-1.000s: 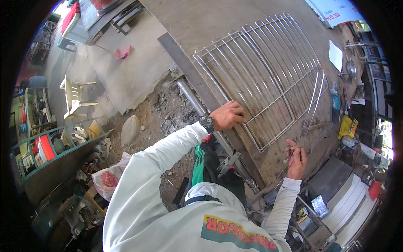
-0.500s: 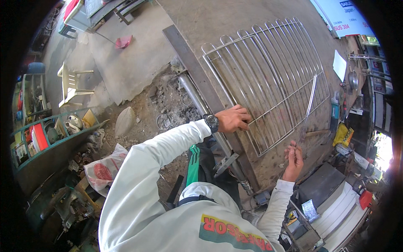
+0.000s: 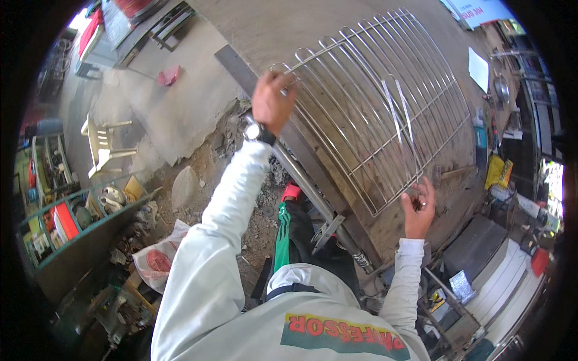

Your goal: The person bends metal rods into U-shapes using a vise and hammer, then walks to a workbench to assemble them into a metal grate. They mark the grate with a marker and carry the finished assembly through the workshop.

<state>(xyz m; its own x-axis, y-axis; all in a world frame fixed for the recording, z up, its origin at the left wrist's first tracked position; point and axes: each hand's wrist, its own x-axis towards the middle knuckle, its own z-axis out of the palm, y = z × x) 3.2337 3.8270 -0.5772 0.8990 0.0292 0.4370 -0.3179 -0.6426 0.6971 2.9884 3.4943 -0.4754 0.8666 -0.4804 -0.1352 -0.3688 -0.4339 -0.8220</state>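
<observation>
A shiny metal grille [image 3: 385, 111] of parallel bars with looped tops lies on the brown work table. My left hand [image 3: 274, 101], with a watch at the wrist, is closed at the grille's far left corner, its fingers curled around the end loop. Close to the near right corner, my right hand [image 3: 419, 207] has its fingers bent around the lower end of a thin shiny rod [image 3: 392, 111]. The rod reaches up over the bars and shows as two slanting strips, smeared by motion. Whether it touches the grille I cannot tell.
A dark metal beam [image 3: 316, 162] and a round steel pipe [image 3: 313, 201] run along the table's left edge. White paper [image 3: 478, 70] and a yellow bag [image 3: 495, 171] lie on the right. A cream plastic chair [image 3: 105, 144] and a teal-edged shelf [image 3: 90, 210] stand left.
My left hand has moved from the grille's near left side up to its far corner. The rod has swung left across the bars, and my right hand has shifted slightly.
</observation>
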